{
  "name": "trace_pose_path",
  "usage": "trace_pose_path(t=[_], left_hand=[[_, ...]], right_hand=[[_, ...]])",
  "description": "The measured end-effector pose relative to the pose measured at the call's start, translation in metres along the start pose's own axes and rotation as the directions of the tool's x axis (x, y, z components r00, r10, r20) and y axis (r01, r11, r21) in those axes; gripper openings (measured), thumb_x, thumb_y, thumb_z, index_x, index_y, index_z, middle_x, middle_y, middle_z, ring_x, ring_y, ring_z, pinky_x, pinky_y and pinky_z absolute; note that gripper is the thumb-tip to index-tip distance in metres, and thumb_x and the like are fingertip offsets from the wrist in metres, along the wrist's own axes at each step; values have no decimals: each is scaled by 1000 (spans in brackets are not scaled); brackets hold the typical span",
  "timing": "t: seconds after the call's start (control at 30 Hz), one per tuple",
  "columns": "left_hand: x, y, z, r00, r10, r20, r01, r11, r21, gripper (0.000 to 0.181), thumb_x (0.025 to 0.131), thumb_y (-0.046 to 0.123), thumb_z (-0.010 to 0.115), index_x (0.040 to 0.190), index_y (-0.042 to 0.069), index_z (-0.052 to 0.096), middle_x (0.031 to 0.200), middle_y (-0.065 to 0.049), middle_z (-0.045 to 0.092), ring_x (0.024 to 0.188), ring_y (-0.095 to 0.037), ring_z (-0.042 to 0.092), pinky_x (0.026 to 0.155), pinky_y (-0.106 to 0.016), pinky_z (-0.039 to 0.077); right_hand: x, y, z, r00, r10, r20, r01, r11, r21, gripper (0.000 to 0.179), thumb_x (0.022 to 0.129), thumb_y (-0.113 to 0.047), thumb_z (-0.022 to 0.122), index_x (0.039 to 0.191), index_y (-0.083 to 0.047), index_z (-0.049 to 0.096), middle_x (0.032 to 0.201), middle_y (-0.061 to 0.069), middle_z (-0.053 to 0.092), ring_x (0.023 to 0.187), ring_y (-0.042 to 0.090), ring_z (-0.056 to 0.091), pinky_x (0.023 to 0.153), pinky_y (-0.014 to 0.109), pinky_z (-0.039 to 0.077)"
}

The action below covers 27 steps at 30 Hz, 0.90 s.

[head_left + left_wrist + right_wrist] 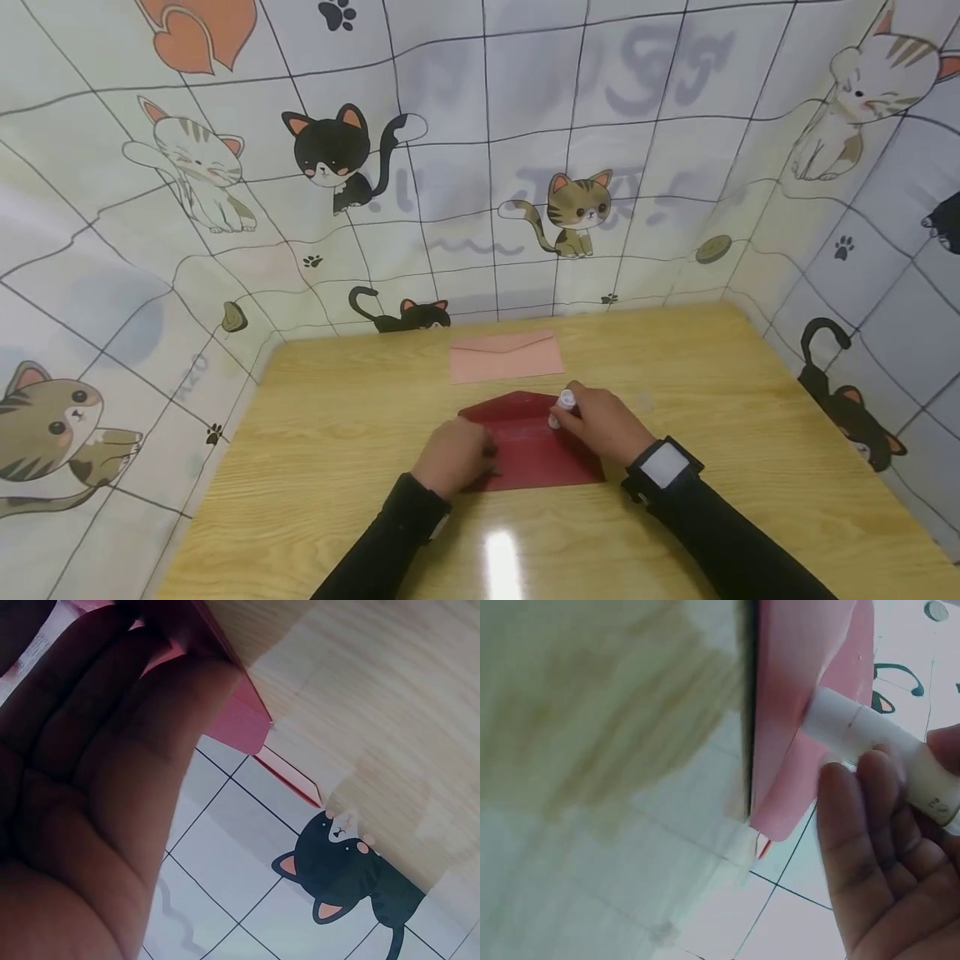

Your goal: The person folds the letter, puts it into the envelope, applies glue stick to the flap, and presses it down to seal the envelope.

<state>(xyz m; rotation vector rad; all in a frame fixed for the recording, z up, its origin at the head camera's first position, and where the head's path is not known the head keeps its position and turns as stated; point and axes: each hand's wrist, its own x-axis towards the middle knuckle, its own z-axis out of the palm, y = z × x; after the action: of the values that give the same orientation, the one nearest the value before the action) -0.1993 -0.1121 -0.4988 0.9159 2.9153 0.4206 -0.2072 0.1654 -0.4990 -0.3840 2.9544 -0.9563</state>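
Note:
A dark red envelope (551,467) lies on the wooden table with its pointed flap unfolded toward the far side. My right hand (609,423) pinches a white glue stick (566,401) between thumb and fingers. The stick tilts over the right part of the envelope, and in the right wrist view the tip of the glue stick (881,739) meets the paper near the flap's fold. With its fingers over the envelope's left side, my left hand (454,454) rests on the paper. Its fingers (112,742) lie extended across the envelope in the left wrist view, fingertips partly in shadow.
A pink envelope (506,358) lies flat just beyond the red one. Right of my right hand sits a small, faint clear item (644,402). A cat-printed sheet (450,200) rises at the table's back and both sides.

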Motion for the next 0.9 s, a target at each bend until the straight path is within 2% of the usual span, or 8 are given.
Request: trace_pose_path(t=[0.2, 0.33, 0.43, 0.5, 0.57, 0.77, 0.83, 0.9], left_hand=[[0, 4, 0, 999, -36, 1, 36, 999, 14, 53, 96, 26, 93, 63, 20, 52, 62, 11, 34, 60, -7, 32, 56, -23, 29], [2, 9, -2, 999, -14, -34, 15, 1000, 22, 38, 101, 31, 87, 73, 18, 65, 66, 9, 52, 63, -8, 47, 58, -25, 43], [4, 16, -6, 998, 25, -53, -35, 976, -215, 20, 110, 35, 76, 117, 18, 84, 99, 5, 83, 89, -11, 75, 81, -32, 64], [4, 22, -10, 997, 47, -68, -74, 886, -458, 39, 116, 37, 66, 150, 20, 74, 135, 1, 84, 123, -15, 78, 108, -39, 64], [2, 29, -14, 997, 25, -71, -67, 729, -682, 47, 120, 38, 58, 164, 22, 62, 153, -1, 76, 141, -17, 71, 119, -40, 59], [-2, 38, -25, 989, -137, -53, -14, 271, -962, 43, 120, 24, 59, 160, 10, 63, 152, -16, 73, 133, -17, 74, 115, -33, 61], [-2, 39, -30, 988, -145, -50, -25, 166, -986, 41, 119, 20, 60, 157, 4, 64, 154, -18, 71, 136, -18, 73, 119, -38, 59], [-2, 38, -34, 988, -146, -58, -41, 116, -992, 39, 119, 19, 59, 154, 1, 66, 158, -17, 69, 143, -19, 69, 124, -40, 56]], right_hand=[[-19, -14, -10, 982, 73, -176, -15, 950, 312, 24, 110, -25, 76, 125, -7, 69, 115, 12, 80, 92, 13, 68, 75, 25, 57], [-28, -30, -10, 986, 81, -146, 41, 733, 679, 30, 113, -15, 71, 134, 2, 59, 130, 17, 75, 102, 12, 79, 90, 23, 66], [-31, -41, -4, 994, 42, -100, 61, 547, 835, 26, 117, -13, 64, 136, 2, 55, 130, 9, 80, 105, 11, 82, 99, 26, 66], [-32, -49, 1, 996, 24, -90, 67, 482, 874, 22, 119, -17, 60, 135, -2, 56, 121, 0, 84, 104, 9, 81, 100, 27, 65], [-33, -55, 5, 997, 14, -74, 60, 452, 890, 21, 121, -22, 57, 134, -6, 56, 113, -6, 83, 101, 8, 77, 96, 26, 64], [-40, -64, 14, 993, -120, 11, 33, 364, 931, 32, 124, -29, 49, 146, -7, 57, 109, -5, 72, 93, 8, 71, 87, 24, 64], [-42, -62, 14, 980, -196, 37, 19, 279, 960, 33, 125, -28, 44, 151, -14, 59, 112, -2, 72, 95, 8, 74, 89, 26, 66], [-41, -59, 14, 967, -248, 64, -14, 198, 980, 31, 126, -27, 41, 150, -23, 60, 117, -2, 74, 99, 8, 76, 94, 27, 67]])
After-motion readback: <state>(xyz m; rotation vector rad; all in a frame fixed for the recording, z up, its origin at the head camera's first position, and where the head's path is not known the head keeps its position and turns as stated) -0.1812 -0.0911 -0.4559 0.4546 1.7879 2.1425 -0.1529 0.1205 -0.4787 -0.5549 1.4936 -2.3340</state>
